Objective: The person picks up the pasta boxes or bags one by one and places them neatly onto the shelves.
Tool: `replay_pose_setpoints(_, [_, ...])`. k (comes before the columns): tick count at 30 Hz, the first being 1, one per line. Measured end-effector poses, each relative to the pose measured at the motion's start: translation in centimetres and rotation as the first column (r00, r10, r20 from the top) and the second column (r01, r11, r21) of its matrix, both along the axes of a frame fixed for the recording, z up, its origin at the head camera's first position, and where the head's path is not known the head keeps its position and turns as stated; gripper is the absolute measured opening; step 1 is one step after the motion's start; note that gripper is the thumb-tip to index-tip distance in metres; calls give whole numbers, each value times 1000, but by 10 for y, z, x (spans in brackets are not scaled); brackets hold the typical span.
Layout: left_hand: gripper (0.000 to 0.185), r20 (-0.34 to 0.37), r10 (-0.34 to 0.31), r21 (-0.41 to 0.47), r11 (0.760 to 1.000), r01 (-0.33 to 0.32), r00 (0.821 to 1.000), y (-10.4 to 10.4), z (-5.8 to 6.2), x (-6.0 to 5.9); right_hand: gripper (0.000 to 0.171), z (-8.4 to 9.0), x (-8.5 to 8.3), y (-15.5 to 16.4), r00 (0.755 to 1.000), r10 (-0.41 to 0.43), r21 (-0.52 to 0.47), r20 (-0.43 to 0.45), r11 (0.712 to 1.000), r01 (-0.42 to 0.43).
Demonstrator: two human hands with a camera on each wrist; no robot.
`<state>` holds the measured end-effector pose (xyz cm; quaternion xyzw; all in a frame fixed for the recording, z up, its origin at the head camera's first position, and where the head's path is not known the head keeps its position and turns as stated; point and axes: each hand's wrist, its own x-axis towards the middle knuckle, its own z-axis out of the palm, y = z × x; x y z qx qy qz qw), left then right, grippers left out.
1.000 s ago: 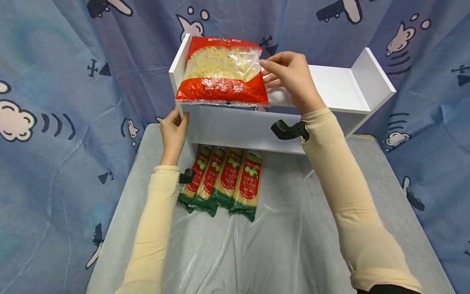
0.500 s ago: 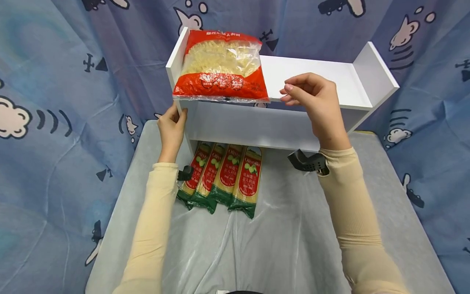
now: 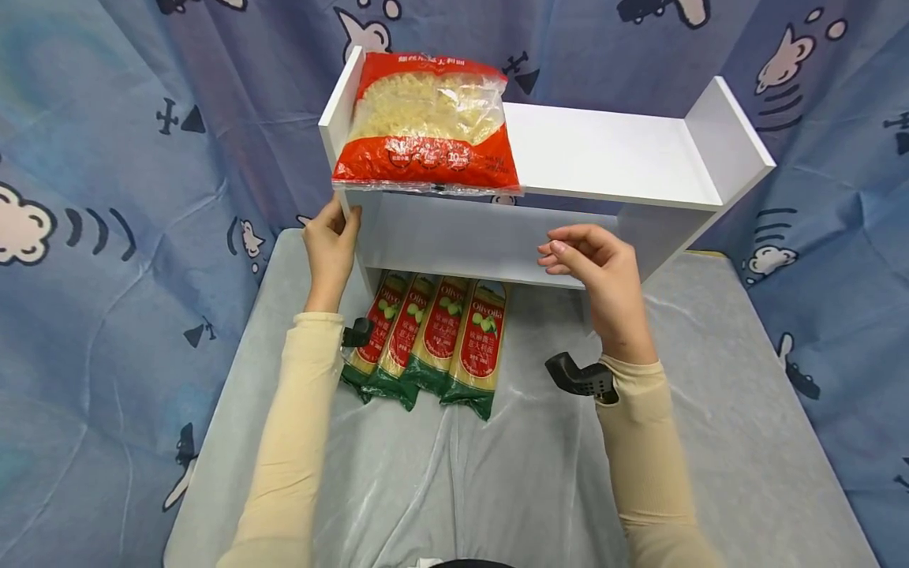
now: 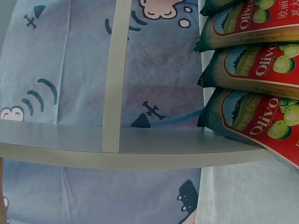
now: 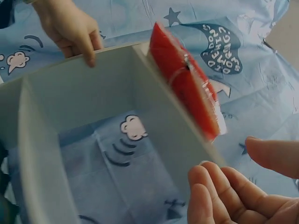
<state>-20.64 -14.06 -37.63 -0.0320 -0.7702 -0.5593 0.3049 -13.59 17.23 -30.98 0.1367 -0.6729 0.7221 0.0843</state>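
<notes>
The red-and-clear bag of spiral pasta (image 3: 428,122) lies on the top left of the white wooden shelf (image 3: 611,150). The left hand (image 3: 332,248) grips the shelf's left side panel; the right hand (image 3: 595,264), loosely curled and empty, hovers before the lower opening. Stocking seems under way: next, it likely calls for reaching down to the red-and-green spaghetti packets (image 3: 433,343) on the desk (image 3: 710,410).

Head view looks down on the shelf (image 3: 611,150); both wrist views see it close.
</notes>
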Motion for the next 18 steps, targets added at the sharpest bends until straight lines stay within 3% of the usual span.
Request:
replay_pose_setpoints(7, [25,-38,10,-19,1000,-11,999,0,0,-1,14,-41,9,4,995,-6,-38,101,999,10])
replay_pose_setpoints(14, [22,-30,10,-29,1000,-11,1000,10,24,17,15,-82,17,7,968,2,-48,250,999,10])
replay_pose_setpoints(18, [19,-36,15,-34,999,-17,999,13,28,21,24,-106,20,7,940,-8,-36,340,999,21])
